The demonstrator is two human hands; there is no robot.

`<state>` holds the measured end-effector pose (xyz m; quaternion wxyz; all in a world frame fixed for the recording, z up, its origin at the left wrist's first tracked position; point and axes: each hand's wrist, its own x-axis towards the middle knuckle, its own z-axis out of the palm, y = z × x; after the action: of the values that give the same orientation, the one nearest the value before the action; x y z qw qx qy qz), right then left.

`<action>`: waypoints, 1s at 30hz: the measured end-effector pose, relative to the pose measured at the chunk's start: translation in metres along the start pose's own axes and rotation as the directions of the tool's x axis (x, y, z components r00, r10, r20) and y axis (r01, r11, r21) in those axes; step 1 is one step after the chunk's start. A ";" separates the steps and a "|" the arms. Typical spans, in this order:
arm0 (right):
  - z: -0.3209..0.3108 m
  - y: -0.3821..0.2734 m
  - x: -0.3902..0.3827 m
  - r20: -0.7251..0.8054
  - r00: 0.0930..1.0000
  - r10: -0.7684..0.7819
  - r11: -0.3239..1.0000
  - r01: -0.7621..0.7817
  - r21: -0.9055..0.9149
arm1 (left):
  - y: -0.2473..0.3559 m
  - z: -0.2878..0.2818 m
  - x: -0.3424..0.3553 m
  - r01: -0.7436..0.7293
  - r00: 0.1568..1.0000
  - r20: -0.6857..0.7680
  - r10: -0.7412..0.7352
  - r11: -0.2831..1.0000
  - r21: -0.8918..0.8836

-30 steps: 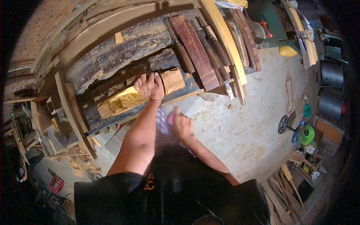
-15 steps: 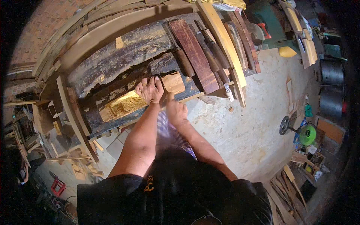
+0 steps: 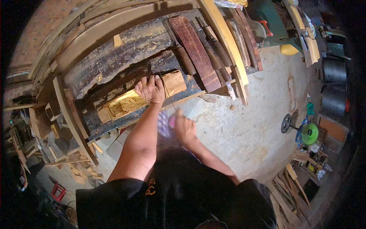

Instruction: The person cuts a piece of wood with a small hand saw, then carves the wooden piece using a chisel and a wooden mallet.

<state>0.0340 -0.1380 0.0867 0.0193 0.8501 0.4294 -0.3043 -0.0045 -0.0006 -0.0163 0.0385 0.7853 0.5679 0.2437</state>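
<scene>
A pale wooden block (image 3: 175, 82) lies along the near side of a dark, rough workbench (image 3: 126, 55). Its left part has a hollowed face dusted with yellow shavings. My left hand (image 3: 151, 91) bears down on the block's middle, its fingers bent over the far edge, gripping it. Just right of those fingers, a thin, narrow saw blade (image 3: 169, 100) crosses the block. My right hand (image 3: 185, 129), blurred, is closed round the saw's handle, below the bench's near edge. The fist mostly hides the handle.
Right of the block lie a reddish-brown board (image 3: 196, 53), several dark wooden-handled tools (image 3: 185, 60) and a long yellow plank (image 3: 225, 36). A curved wooden piece (image 3: 72, 114) stands at the bench's left end. A green fan (image 3: 309, 133) stands on the floor at right.
My right hand has drawn the saw back toward me, away from the block, and more blade shows. My left hand stays on the block. The whole view has shifted slightly.
</scene>
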 end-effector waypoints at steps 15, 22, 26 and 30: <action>0.004 0.005 0.010 -0.058 0.998 -0.018 1.000 0.019 0.015 | 0.003 -0.002 0.004 -0.037 0.997 -0.062 0.037 0.999 0.005; 0.000 0.000 0.004 0.076 0.996 0.044 0.993 -0.035 -0.114 | 0.004 -0.003 0.004 0.008 1.000 -0.006 -0.008 1.000 -0.026; 0.030 0.009 0.013 -0.181 0.978 -0.107 0.994 0.106 -0.016 | 0.002 0.001 0.003 -0.002 0.999 -0.044 0.001 0.999 -0.038; 0.059 0.006 0.068 -0.175 0.979 -0.101 0.995 0.104 0.011 | 0.000 0.002 0.007 -0.027 0.999 -0.019 0.029 0.998 0.055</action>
<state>0.0397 -0.1100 0.0010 -0.0426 0.8504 0.4695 -0.2338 -0.0016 0.0058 -0.0158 0.0082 0.7915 0.5636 0.2363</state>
